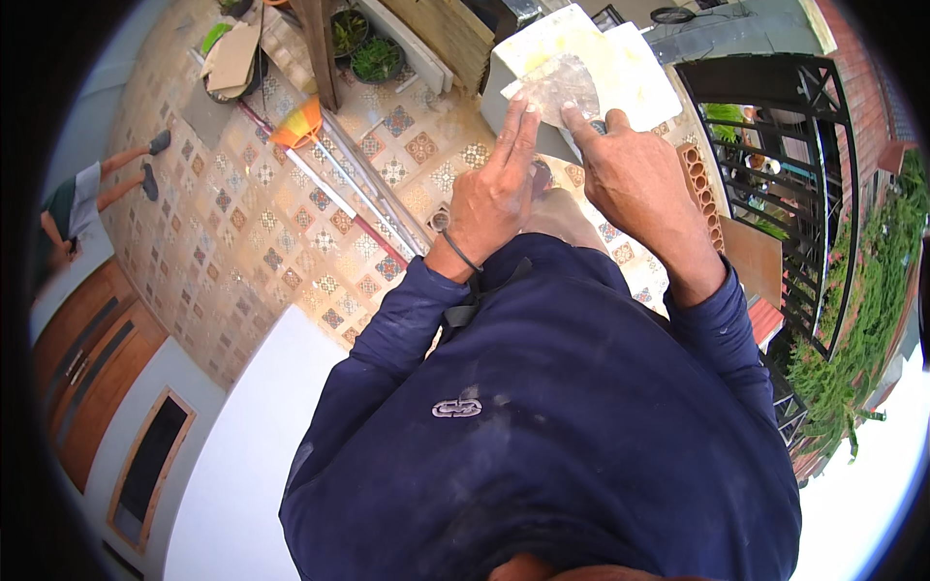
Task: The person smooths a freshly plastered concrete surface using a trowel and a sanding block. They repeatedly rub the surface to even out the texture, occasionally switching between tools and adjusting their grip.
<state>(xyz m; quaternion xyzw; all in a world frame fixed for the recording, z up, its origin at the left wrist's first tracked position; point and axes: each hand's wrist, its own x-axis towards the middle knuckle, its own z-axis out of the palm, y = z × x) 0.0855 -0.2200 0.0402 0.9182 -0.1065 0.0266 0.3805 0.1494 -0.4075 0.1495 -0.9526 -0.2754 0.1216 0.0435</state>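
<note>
Touches grey plate (559, 87) with left hand (492, 194), two straight fingers close together | touches plate with right hand (635, 174), index extended | cannot tell, for both, if gripping beneath | has plate over pale, yellow-stained block (539, 37)

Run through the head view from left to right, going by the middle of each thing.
Another person → orange broom → left hand → flat gray piece → right hand → brick with holes → black fence.
</note>
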